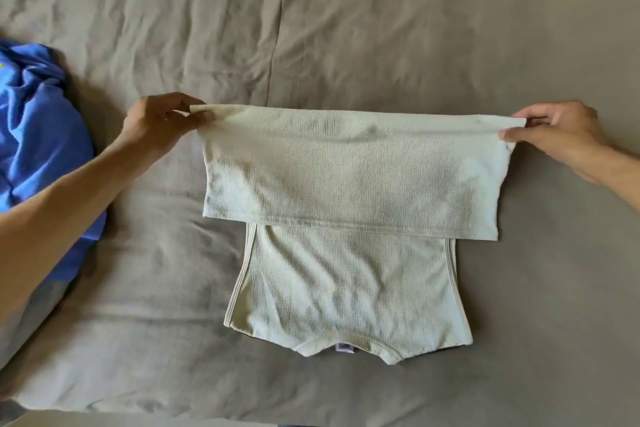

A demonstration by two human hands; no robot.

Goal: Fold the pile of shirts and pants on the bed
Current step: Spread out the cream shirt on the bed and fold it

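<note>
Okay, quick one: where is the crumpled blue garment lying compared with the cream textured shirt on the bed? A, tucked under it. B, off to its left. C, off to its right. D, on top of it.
B: the crumpled blue garment lies at the left edge of the bed, apart from the cream textured shirt, which the left hand and right hand hold by its folded edge.

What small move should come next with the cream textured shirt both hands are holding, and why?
Probably carry the folded edge toward the collar and lay it down. The left hand and right hand pinch the two corners of the cream textured shirt; the lifted half covers only its far part, leaving the collar end bare.
</note>
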